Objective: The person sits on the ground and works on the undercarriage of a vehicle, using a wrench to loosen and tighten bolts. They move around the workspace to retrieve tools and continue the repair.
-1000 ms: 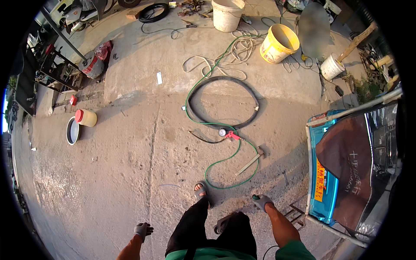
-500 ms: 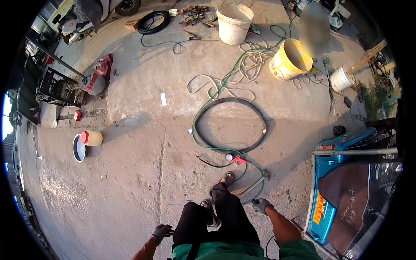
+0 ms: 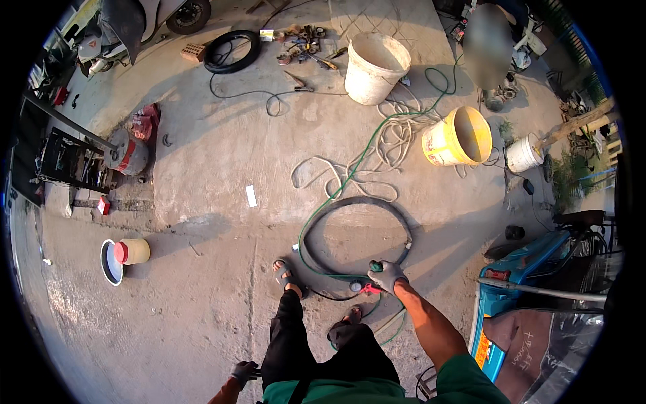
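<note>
**Reaching down to the air line at the rubber ring**

From the head view, we judge that we are at the pick-up step: our right hand (image 3: 386,275), in a grey glove, stretches out and down to where a green hose (image 3: 350,176) meets a small gauge with a red fitting (image 3: 363,289), at the near edge of a black rubber ring (image 3: 355,237) lying flat on the concrete floor (image 3: 202,316). The fingers (image 3: 377,267) are curled over what looks like a green hose end, closed around it as far as we can tell. Our left hand (image 3: 243,372), also gloved, hangs low by the hip; we cannot tell whether it grips anything.

The next move, we judge, calls for a firm hold on the fitting and care not to tangle the slack loops.

The ring is matte and smooth, the hose glossy and snaking away past pale coiled rope (image 3: 387,145). The floor is rough, dusty and stained. Beyond stand a chalky white bucket (image 3: 374,67) and a tilted yellow bucket (image 3: 457,138).
</note>
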A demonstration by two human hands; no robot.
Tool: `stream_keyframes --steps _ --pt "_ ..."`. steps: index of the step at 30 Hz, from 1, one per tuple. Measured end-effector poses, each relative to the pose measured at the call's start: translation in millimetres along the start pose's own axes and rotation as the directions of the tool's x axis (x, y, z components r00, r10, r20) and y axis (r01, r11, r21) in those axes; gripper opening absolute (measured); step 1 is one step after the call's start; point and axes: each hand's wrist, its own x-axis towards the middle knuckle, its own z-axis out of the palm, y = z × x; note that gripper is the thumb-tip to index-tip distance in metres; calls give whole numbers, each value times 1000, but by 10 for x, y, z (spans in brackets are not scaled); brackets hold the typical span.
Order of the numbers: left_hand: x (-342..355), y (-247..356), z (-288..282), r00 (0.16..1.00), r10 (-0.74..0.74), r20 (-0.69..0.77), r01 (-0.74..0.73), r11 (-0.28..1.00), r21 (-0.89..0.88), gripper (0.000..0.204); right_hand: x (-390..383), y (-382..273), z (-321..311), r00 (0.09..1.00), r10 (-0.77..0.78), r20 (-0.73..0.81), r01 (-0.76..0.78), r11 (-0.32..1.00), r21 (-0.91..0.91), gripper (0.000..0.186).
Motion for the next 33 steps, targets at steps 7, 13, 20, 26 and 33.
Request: stream_keyframes --steps 7,13,20,26,33 --pt "-299 2134 -801 971 230 -68 -234 971 -56 30 532 -553 -245 948 311 63 -313 949 33 29" --pt "-183 3901 -1209 920 371 -126 -373 928 5 30 1604 -730 -610 974 226 -11 -192 852 487 31" --pt "-339 5397 -770 941 332 -66 -324 939 114 33 3204 -2226 -2243 870 60 -489 191 874 448 35" --pt "-566 6401 -171 980 196 -22 -190 969 157 35 4936 -3029 -3616 790 -11 -613 244 923 298 40" --pt "-973 7266 187 990 142 -23 -137 977 163 37 5901 -3581 -4332 702 -92 -706 213 973 84 41"
